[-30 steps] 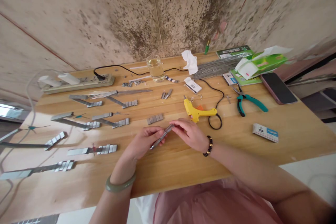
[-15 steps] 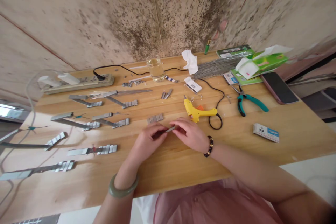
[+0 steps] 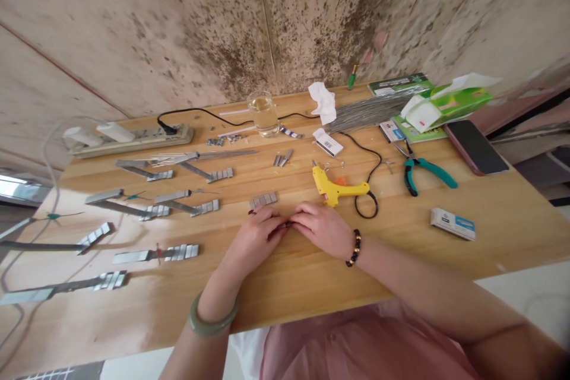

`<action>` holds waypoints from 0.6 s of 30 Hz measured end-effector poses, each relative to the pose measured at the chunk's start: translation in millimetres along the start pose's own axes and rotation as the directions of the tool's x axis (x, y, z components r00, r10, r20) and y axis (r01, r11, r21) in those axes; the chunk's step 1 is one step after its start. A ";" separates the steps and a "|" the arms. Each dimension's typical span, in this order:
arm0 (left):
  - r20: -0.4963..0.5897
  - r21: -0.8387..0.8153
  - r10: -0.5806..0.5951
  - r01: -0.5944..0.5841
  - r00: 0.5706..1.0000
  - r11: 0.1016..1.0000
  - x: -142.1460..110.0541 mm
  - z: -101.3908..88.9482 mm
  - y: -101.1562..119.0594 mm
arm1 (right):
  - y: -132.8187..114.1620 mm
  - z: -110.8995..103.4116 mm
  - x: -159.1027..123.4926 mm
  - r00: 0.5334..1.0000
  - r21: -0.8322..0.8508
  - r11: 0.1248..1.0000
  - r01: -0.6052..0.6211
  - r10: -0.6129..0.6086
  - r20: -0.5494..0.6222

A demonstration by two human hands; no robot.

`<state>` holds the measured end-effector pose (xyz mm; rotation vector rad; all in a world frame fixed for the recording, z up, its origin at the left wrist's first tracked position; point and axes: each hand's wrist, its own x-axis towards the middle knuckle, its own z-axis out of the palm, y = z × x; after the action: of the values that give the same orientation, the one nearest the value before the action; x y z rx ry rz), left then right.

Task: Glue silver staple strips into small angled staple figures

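— What are you holding, and where?
— A small piece [image 3: 288, 224], pinched between the fingertips of my left hand [image 3: 253, 237] and my right hand [image 3: 323, 228], above the middle of the tabletop [image 3: 312, 285], towards its near edge.

— How far along is it?
— Seven grey jointed strips [image 3: 103, 280] lie towards the left edge and look put together, each with a banded end. I judge the piece in my fingers unfinished; how much it lacks, I cannot tell.

— How does it look?
— Dark and slim where it shows; my fingers hide most of it, so its full shape is unclear.

— What surrounds it?
— Just beyond my left hand, a flat grey ribbed block [image 3: 263, 200]. Farther off, loose grey slivers [image 3: 285, 158]. Beyond my right hand, a yellow glue gun [image 3: 338, 190] on its side.

— And farther out?
— Teal-handled pliers [image 3: 430, 171] and a small white-and-blue box [image 3: 453, 224] towards the right edge; a glass of pale liquid [image 3: 263, 116] near the far edge, by the stained wall [image 3: 214, 24].
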<state>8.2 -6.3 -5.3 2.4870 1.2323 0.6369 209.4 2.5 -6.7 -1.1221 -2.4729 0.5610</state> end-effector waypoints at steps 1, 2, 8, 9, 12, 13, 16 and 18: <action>-0.002 0.001 0.002 -0.002 1.000 1.000 -0.5 -0.2 -0.8 | 0.2 0.1 0.0 1.000 0.002 1.000 0.002 -0.002 -0.001; -0.002 0.002 0.004 -0.004 1.000 1.000 -1.0 -0.7 -1.5 | 0.4 0.4 -0.1 1.000 0.004 1.000 0.002 -0.002 -0.003; 0.039 0.018 -0.031 0.030 0.999 0.999 -2.2 -6.1 -3.7 | 2.4 2.9 -1.5 0.999 0.030 0.999 -0.019 0.020 -0.025; 0.045 0.020 -0.037 0.036 0.998 0.999 -2.3 -6.6 -3.8 | 2.7 3.0 -1.7 0.999 0.033 0.999 -0.026 0.027 -0.032; 0.047 0.011 -0.041 0.040 0.998 0.999 -2.7 -6.6 -3.8 | 2.5 2.6 -1.9 0.999 0.022 0.999 -0.036 0.036 -0.021; 0.045 0.007 -0.041 0.041 0.998 0.999 -2.7 -6.4 -3.7 | 2.2 2.2 -1.8 0.999 0.009 0.999 -0.034 0.034 -0.008; 0.041 -0.001 -0.050 0.050 0.998 0.999 -2.5 -5.8 -2.8 | 0.5 1.1 -1.2 0.999 -0.032 0.999 -0.029 0.030 0.023; 0.043 -0.002 -0.056 0.056 0.998 0.998 -2.0 -5.9 -2.1 | -0.5 0.7 -1.0 0.999 -0.046 0.999 -0.026 0.027 0.024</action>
<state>2.7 -6.3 -1.7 2.4415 1.2787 0.5680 209.3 1.3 -7.3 -1.1736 -2.5073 0.5313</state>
